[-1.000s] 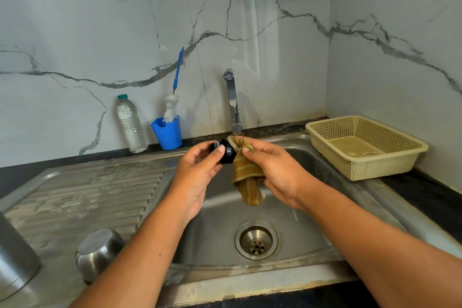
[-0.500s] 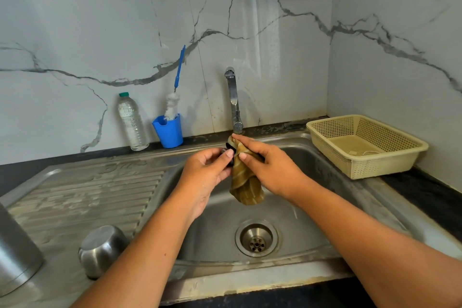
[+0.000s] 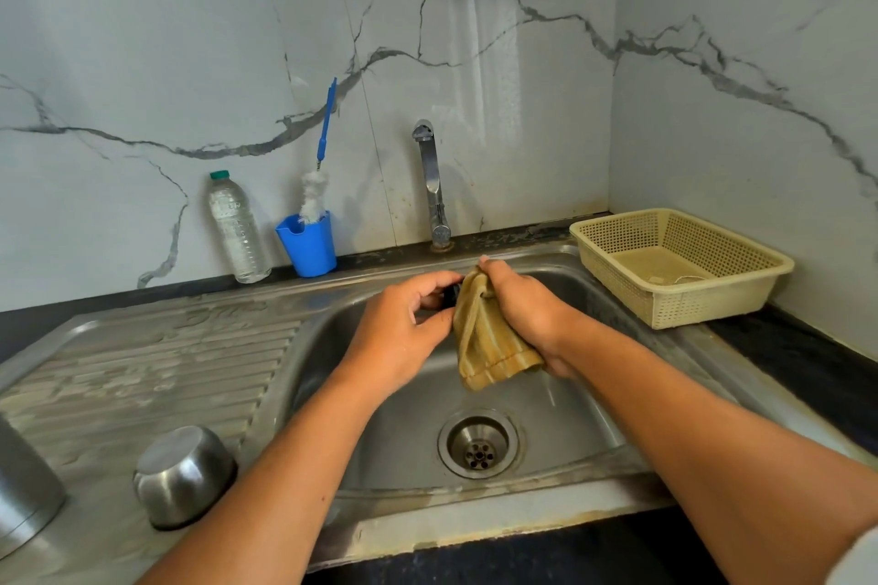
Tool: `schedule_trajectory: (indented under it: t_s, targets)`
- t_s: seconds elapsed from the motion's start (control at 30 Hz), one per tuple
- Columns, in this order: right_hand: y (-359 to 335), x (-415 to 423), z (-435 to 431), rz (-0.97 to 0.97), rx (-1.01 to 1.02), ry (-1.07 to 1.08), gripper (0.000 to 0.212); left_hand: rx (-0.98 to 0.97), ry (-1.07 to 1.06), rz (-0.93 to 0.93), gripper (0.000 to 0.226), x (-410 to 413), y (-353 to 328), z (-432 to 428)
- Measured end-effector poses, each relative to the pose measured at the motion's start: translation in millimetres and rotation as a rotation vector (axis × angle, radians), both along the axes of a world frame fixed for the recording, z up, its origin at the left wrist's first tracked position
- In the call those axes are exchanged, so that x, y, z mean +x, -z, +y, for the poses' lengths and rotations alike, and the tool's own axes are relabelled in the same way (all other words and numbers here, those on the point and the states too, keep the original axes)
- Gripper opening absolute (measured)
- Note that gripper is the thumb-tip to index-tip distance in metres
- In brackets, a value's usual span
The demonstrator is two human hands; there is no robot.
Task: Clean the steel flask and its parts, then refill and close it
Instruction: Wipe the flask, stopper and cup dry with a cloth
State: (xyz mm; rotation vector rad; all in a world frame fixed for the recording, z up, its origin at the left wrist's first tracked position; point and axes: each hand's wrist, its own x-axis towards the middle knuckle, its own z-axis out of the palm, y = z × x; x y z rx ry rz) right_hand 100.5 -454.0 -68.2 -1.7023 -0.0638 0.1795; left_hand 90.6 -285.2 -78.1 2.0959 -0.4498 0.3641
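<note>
Over the steel sink (image 3: 560,404) my left hand (image 3: 404,337) pinches a small black flask stopper (image 3: 449,295), mostly hidden by my fingers. My right hand (image 3: 527,314) grips a tan striped cloth (image 3: 489,342) pressed against the stopper, its lower end hanging down. The steel flask body (image 3: 23,494) stands at the left edge, cut off by the frame. A steel flask cup (image 3: 185,475) sits upside down on the drainboard (image 3: 142,366).
The tap (image 3: 432,185) stands behind the sink with no water running. A plastic water bottle (image 3: 237,228) and a blue cup (image 3: 309,245) holding a bottle brush (image 3: 316,190) stand at the back wall. A beige plastic basket (image 3: 679,266) sits at right.
Both hands have dropped lower and a little right over the sink. The cloth now covers more of the stopper and my right hand has turned around it.
</note>
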Motion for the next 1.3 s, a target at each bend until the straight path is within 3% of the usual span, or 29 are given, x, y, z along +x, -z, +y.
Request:
schedule_trajectory:
  t_s: [0.13,0.33,0.47,0.6,0.77,1.1,1.2,1.3]
  targets:
    - [-2,0,-2,0.021,0.012,-0.023,0.058,0.039,0.014,-0.028,0.044,0,0,0]
    - [4,10,1,-0.123,-0.025,0.006,0.064,-0.029,-0.020,0.005,0.037,3,-2,-4]
    - [8,11,2,-0.302,-0.079,-0.037,0.056,-0.173,-0.030,0.062,0.035,4,-1,-5]
    - [11,11,4,-0.352,-0.001,-0.119,0.044,-0.333,-0.044,0.120,0.035,9,2,0]
    - [13,16,-1,-0.396,-0.015,-0.161,0.055,-0.520,-0.007,0.176,0.032,13,4,4]
    - [14,19,-3,-0.534,-0.107,0.084,0.021,-0.963,0.038,0.338,0.016,12,-3,9]
    - [12,18,-1,-0.512,-0.035,0.118,0.015,-0.994,0.033,0.326,0.017,13,-3,8]
    - [14,15,6,-0.473,-0.058,-0.032,0.026,-0.966,0.016,0.278,0.019,13,-1,7]
